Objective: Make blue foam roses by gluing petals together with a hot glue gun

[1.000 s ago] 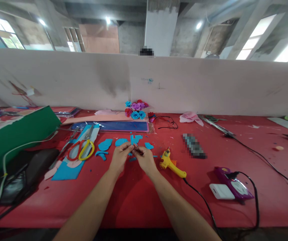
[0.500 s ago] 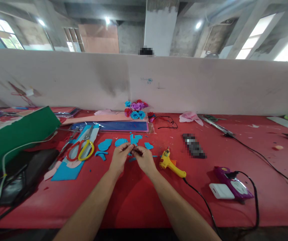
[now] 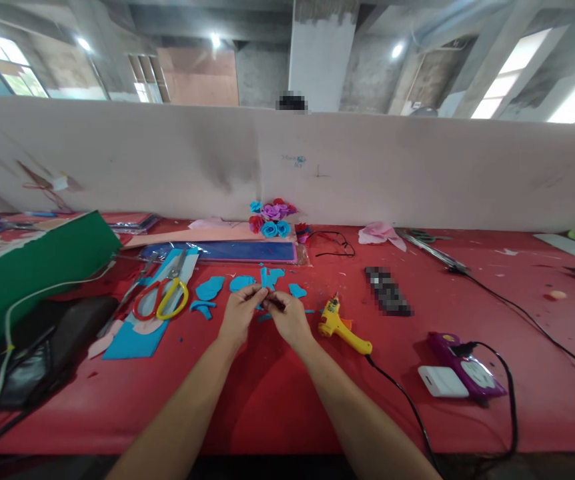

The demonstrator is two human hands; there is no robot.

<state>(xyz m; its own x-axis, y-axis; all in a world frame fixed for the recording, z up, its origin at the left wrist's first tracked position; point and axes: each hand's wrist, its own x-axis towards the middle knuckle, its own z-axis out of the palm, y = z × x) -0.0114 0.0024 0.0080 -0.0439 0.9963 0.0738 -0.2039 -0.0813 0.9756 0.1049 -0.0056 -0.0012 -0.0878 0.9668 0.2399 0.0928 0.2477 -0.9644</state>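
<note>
Close together over the red table, my left hand [image 3: 242, 305] and my right hand [image 3: 286, 315] meet at the fingertips. A narrow strip of blue crepe paper [image 3: 263, 276] stands up from the pinched fingers of my left hand. The right fingers are closed too, right beside the left ones; what they grip is hidden. Around the hands lie cut blue paper pieces: a petal shape [image 3: 210, 288], a curled scrap [image 3: 202, 308], a rounded piece [image 3: 240, 283] and a small one [image 3: 297, 290]. A yellow glue gun [image 3: 343, 330] lies just right of my right hand.
Scissors [image 3: 160, 299] with red and yellow handles rest on blue paper [image 3: 132, 341] at left. Behind are paper roses [image 3: 273, 220] and a blue packet [image 3: 247, 251]. A purple power strip [image 3: 477, 373] with cords and a pixelated dark object [image 3: 387, 291] lie right.
</note>
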